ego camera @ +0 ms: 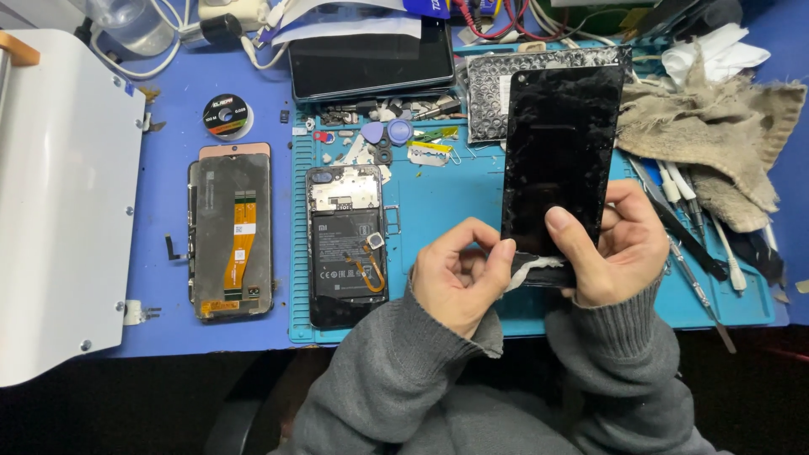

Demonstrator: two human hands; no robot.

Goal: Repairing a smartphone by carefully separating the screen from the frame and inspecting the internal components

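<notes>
My right hand [619, 244] grips the lower end of a black phone screen panel [560, 152], thumb pressed on its glass, holding it upright over the blue work mat [447, 194]. My left hand [459, 274] pinches a white strip [527, 268] at the panel's bottom edge. Left of my hands an opened phone body [345, 244] lies on the mat, its battery and an orange flex cable showing.
A second display assembly [232, 236] with an orange flex lies face down at the left, next to a white machine [59, 194]. A tablet [371, 59], a solder wire spool [226, 115], small parts, a rag [716, 126] and hand tools [691, 227] crowd the back and right.
</notes>
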